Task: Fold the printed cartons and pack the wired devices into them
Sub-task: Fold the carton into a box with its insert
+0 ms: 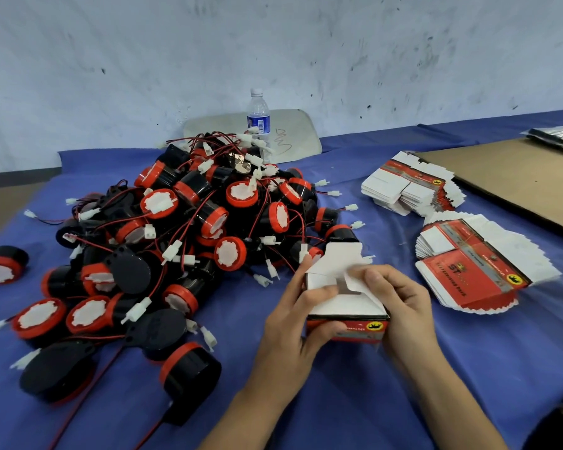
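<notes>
Both hands are closed on one small red, black and white printed cardboard carton, held just above the blue cloth-covered table in front of the person. The left hand wraps the carton's left side, thumb across the red front face and fingers curled over onto the white flaps at the open top. The right hand grips the right side, its fingers bent inward and pressing a white flap down; they are a little blurred. The rear flap stands upright behind the fingertips. The two bare forearms come up from the near edge and converge on the carton. Just left of the hands lies a big heap of round black-and-red wired devices with red and black leads and white plugs, a stray one well apart at the far left. To the right sit two fanned stacks of flat unfolded cartons, one near and one farther back, beside a brown cardboard sheet. A clear plastic water bottle stands behind the heap, against the wall.
</notes>
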`<control>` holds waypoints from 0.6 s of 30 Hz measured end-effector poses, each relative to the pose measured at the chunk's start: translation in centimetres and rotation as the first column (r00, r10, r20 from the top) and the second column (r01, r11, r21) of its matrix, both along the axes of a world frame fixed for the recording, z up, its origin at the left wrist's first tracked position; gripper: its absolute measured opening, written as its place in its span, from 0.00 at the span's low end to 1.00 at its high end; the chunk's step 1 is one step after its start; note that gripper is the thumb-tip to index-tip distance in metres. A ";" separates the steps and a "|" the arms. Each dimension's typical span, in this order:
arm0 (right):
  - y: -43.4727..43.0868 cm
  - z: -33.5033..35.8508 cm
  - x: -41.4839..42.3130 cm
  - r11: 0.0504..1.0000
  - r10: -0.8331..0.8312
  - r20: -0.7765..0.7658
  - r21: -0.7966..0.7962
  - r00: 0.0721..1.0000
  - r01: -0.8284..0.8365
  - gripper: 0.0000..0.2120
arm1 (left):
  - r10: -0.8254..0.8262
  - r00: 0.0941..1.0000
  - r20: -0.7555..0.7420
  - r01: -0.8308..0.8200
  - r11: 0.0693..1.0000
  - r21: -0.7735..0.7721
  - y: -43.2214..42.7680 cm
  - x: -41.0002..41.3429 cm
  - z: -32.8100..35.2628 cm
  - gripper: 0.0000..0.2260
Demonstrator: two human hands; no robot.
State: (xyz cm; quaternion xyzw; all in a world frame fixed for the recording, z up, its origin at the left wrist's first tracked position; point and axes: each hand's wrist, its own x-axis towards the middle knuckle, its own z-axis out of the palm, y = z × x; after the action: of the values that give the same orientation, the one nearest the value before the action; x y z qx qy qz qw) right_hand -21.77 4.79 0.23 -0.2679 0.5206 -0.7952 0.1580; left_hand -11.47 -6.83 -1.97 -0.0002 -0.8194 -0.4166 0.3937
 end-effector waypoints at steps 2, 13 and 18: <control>0.1 0.2 -0.1 0.986 0.127 0.047 -0.117 0.991 -0.121 0.09 | -0.007 1.000 -0.004 0.007 1.000 0.021 0.3 0.1 -0.1 0.14; -0.3 -0.1 0.0 0.966 0.249 -0.032 0.077 0.968 -0.246 0.06 | 0.049 0.998 -0.042 -0.042 0.988 0.150 0.7 0.2 0.5 0.17; -0.1 -0.2 -0.1 0.955 0.292 -0.057 0.073 0.955 -0.287 0.17 | 0.089 0.992 0.087 -0.094 0.994 0.057 1.3 0.2 0.3 0.43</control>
State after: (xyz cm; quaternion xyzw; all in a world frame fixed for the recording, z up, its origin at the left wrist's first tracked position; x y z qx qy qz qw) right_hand -21.83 4.71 0.00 -0.3623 0.5060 -0.7369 0.2638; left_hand -11.31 -5.56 -1.66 0.0668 -0.8214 -0.4225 0.3773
